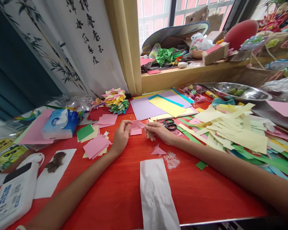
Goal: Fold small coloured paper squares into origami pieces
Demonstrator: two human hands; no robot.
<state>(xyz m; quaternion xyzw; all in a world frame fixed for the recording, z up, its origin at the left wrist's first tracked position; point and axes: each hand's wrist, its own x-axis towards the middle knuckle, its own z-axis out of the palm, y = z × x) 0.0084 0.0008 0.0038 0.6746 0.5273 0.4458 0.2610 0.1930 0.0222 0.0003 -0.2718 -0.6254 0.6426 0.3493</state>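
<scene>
Between my hands is a small pink paper (135, 125) with creases in it. My left hand (122, 135) pinches its left side between thumb and fingers, and my right hand (157, 131) pinches its right edge. Just below my right hand lies a folded pink triangle (158, 149), beside a small heap of clear bits (171, 160). Pink square sheets (97, 146) are stacked left of my left hand, with a green square (85, 132) above them. Black-handled scissors (169, 124) rest just beyond my right hand.
A white paper strip (158, 195) lies at the front of the red table (105, 204). Cut yellow and green strips (240, 131) pile up at right, near a metal bowl (242, 92). A tissue pack (60, 124), white box (14, 195) and layered paper piece (116, 100) stand left.
</scene>
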